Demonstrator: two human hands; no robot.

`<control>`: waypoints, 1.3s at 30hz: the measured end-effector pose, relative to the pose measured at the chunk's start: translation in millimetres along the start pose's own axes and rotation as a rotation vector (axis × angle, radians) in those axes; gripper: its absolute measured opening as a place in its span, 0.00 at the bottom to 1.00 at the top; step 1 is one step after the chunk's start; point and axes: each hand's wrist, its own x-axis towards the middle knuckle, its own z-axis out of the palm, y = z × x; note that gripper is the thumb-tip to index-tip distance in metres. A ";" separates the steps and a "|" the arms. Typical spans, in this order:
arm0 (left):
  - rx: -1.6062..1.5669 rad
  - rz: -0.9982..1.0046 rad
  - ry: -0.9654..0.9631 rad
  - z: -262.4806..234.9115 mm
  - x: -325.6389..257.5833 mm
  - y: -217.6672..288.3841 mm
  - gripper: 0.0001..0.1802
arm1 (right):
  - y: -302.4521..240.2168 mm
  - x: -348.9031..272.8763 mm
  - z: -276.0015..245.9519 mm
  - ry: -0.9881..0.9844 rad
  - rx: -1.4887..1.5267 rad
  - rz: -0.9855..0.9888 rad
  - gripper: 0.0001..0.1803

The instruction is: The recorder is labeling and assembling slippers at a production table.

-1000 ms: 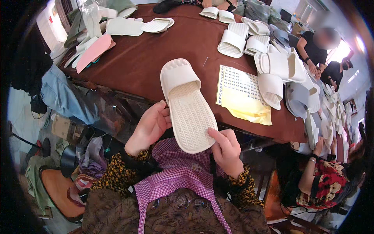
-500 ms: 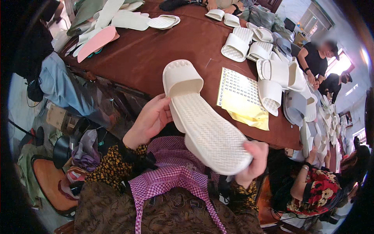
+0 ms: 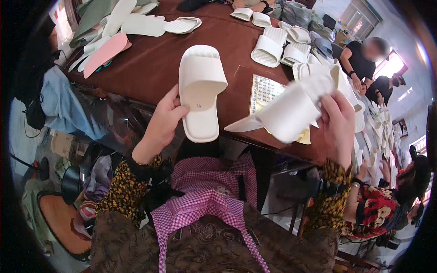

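Note:
My left hand [image 3: 161, 120] grips a white slide slipper [image 3: 200, 125] by its side edge, thumb on the smooth insole. The slipper stands nearly upright over the table's near edge, strap at the upper end and a small printed mark below it. Off to the right, my right hand [image 3: 339, 120] is closed on a second white slipper [image 3: 291, 116], which is smeared by motion. A pointed white flap [image 3: 246, 124] juts from its left side; I cannot tell which part that is. This slipper partly covers a sheet of printed labels [image 3: 266, 88] with yellow backing.
White slippers [image 3: 268, 48] lie in a group on the brown-covered table [image 3: 159, 59]. Pale soles and a pink one [image 3: 107, 52] lie at the far left. Co-workers sit at the far side and at right. A chair [image 3: 61, 223] stands at lower left.
Both hands were on a slipper with a textured footbed; now they are apart, each with a slipper. My right hand has moved up and right, and the left hand's slipper shows a smooth insole.

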 end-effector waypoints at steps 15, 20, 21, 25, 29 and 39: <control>0.663 0.084 0.124 -19.2 30.7 -8.6 0.25 | 80.9 152.0 71.6 -0.427 -0.157 0.159 0.14; 0.616 0.119 0.071 -19.4 18.4 -9.3 0.26 | 81.9 148.4 86.8 -0.402 -0.237 0.184 0.14; 0.688 0.154 0.060 -18.4 16.8 -9.3 0.27 | 82.4 147.7 87.5 -0.393 -0.254 0.194 0.14; 0.848 0.240 0.083 -13.4 8.4 -11.3 0.27 | 82.7 145.6 85.4 -0.387 -0.241 0.222 0.14; 0.998 0.364 0.085 -15.1 7.5 -21.0 0.26 | 88.5 147.5 75.2 -0.409 -0.183 0.177 0.17; 1.057 0.353 0.108 -9.5 2.1 -14.0 0.21 | 93.9 143.8 79.4 -0.418 -0.215 0.204 0.13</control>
